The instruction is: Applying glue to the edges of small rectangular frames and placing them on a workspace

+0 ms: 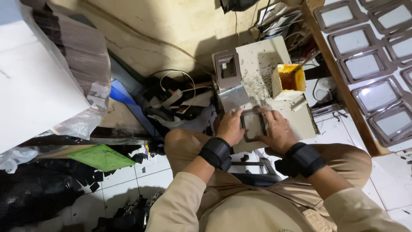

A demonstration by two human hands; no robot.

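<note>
Lying between both hands' fingers (246, 117): frame (253, 125)

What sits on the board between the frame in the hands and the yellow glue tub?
Only bare, speckled pale board lies between the dark rectangular frame and the open tub of yellow glue, per the head view.

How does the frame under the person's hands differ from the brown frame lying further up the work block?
The held frame is dark grey and pressed between the left hand and right hand; the brown frame lies untouched near the block's far left corner. The held frame's window looks pale and filled, the brown one's darker. Both are rounded rectangular frames.
</note>
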